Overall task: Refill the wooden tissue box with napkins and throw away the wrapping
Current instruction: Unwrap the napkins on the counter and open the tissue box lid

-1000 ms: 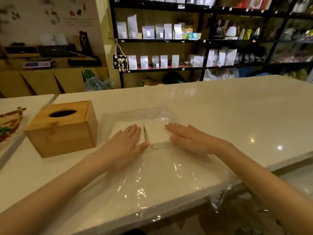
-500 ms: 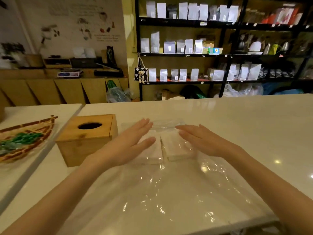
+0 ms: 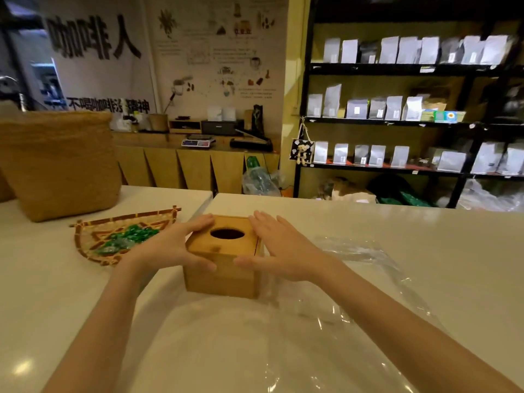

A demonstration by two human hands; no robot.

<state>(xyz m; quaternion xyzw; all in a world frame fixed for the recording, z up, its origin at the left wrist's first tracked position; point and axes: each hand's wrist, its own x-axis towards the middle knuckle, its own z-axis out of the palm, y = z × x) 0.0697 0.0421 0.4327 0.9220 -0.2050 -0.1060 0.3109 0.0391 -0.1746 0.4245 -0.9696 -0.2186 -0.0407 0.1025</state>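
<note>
Now the wooden tissue box [image 3: 224,258] sits mid-frame on the bench [image 3: 425,251]. The left hand [image 3: 167,248] clasps its left side, fingers wrapped; the right hand [image 3: 283,251] hovers flat, fingers straight, beside its right edge, over the wrapping [image 3: 354,293].

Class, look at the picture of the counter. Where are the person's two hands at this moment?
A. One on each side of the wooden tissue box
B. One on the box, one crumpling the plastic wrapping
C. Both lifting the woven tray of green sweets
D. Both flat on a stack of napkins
A: the left hand and the right hand flank the wooden tissue box, thumbs at its near top edge, fingers along its sides.
</note>
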